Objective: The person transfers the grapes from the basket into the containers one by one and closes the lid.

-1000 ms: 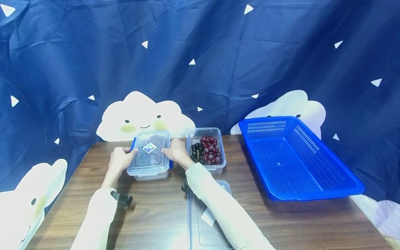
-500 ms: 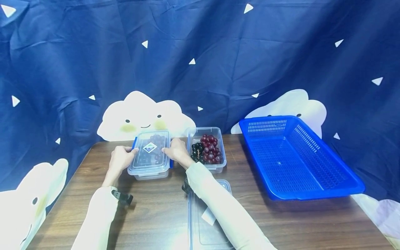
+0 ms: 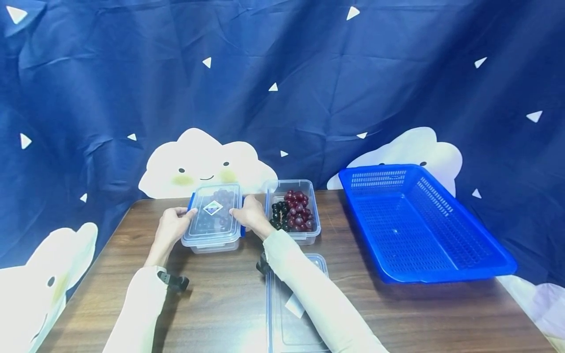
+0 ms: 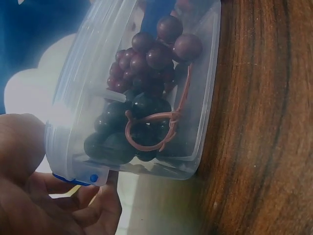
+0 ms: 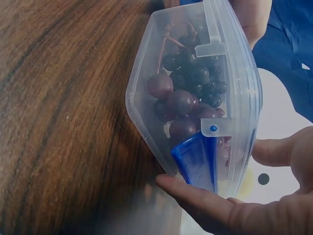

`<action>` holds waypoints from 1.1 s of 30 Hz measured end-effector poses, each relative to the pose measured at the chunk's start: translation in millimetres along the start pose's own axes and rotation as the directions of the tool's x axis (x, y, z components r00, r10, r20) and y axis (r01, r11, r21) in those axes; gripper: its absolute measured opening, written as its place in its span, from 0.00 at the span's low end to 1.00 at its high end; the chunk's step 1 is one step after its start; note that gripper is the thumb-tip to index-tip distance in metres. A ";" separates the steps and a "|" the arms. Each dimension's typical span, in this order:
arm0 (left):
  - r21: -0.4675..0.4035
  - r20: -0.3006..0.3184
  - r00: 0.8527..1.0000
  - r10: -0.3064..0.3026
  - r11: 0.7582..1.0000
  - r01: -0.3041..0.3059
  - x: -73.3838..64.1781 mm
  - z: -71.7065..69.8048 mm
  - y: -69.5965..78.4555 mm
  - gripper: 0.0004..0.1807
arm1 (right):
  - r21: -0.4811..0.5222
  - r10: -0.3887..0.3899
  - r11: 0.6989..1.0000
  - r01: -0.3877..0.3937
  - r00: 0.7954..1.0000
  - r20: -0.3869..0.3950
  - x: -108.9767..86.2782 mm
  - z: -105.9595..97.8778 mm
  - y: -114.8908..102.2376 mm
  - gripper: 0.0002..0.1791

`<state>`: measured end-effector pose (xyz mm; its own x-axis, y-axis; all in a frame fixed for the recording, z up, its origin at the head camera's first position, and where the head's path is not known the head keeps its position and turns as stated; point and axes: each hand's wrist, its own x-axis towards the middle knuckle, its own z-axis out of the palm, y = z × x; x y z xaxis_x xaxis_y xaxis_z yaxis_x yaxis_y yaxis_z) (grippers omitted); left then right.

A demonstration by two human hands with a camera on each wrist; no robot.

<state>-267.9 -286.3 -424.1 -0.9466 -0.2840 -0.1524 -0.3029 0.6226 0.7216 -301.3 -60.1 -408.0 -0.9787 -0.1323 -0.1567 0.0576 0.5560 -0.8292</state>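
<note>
A clear plastic food container (image 3: 220, 247) with its lid (image 3: 207, 229) on sits at the back left of the table. Dark red grapes (image 4: 159, 55), black grapes (image 4: 115, 147) and a brown stem show through its wall. My left hand (image 3: 171, 225) holds its left side, thumb on the lid's edge and fingers by the blue latch. On the opposite side my right hand (image 3: 251, 214) grips it, thumb at the lid and a finger against a blue latch (image 5: 195, 161). That latch hangs folded down along the wall in the right wrist view.
Just right stands a lidless container (image 3: 305, 237) with red and black grapes (image 3: 300, 211). A loose clear lid (image 3: 300, 336) with a white label lies in front, partly under my right forearm. A blue perforated basket (image 3: 441, 277) occupies the right side. A blue curtain hangs behind.
The head view has shifted very slightly. Both hands stay at the sides of the lidded container, and nothing else visibly moves.
</note>
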 end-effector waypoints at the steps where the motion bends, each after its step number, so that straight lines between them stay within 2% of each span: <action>1: 0.000 0.000 1.000 -0.003 1.000 0.003 -0.1 0.1 0.1 0.35 | 0.005 0.003 1.000 -0.003 1.000 0.006 0.8 0.0 0.1 0.29; 6: -0.019 -0.004 1.000 -0.014 1.000 0.014 0.0 1.5 -1.5 0.36 | 0.012 0.018 1.000 -0.018 1.000 0.020 2.2 0.1 0.5 0.31; 12: -0.029 0.003 1.000 -0.023 0.999 0.023 0.9 0.4 -2.7 0.36 | -0.057 -0.010 0.998 0.010 1.000 -0.001 -2.5 -0.8 -1.9 0.32; 18: -0.036 0.000 1.000 -0.016 0.999 0.016 0.8 -0.6 -4.0 0.37 | -0.123 -0.033 0.992 0.030 0.999 -0.025 -4.4 -0.2 -4.0 0.26; 22: -0.057 -0.009 1.000 -0.023 0.998 0.023 -1.2 -0.4 -3.3 0.36 | -0.110 -0.032 0.993 0.030 0.999 -0.022 -5.8 -0.2 -4.3 0.27; 29: -0.066 -0.007 1.000 -0.022 0.998 0.022 -2.8 0.7 -1.9 0.37 | -0.173 -0.057 0.984 0.048 0.997 -0.048 -2.8 0.2 -2.7 0.24; 33: -0.076 -0.014 1.000 -0.025 0.997 0.024 -1.1 1.1 -2.0 0.36 | -0.193 -0.065 0.980 0.055 0.997 -0.047 4.1 3.3 0.1 0.17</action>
<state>-266.3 -286.5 -426.1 -0.9372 -0.3096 -0.1608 -0.3160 0.5581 0.7672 -304.7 -63.3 -410.5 -0.9886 -0.1296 -0.0773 -0.0352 0.6962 -0.7170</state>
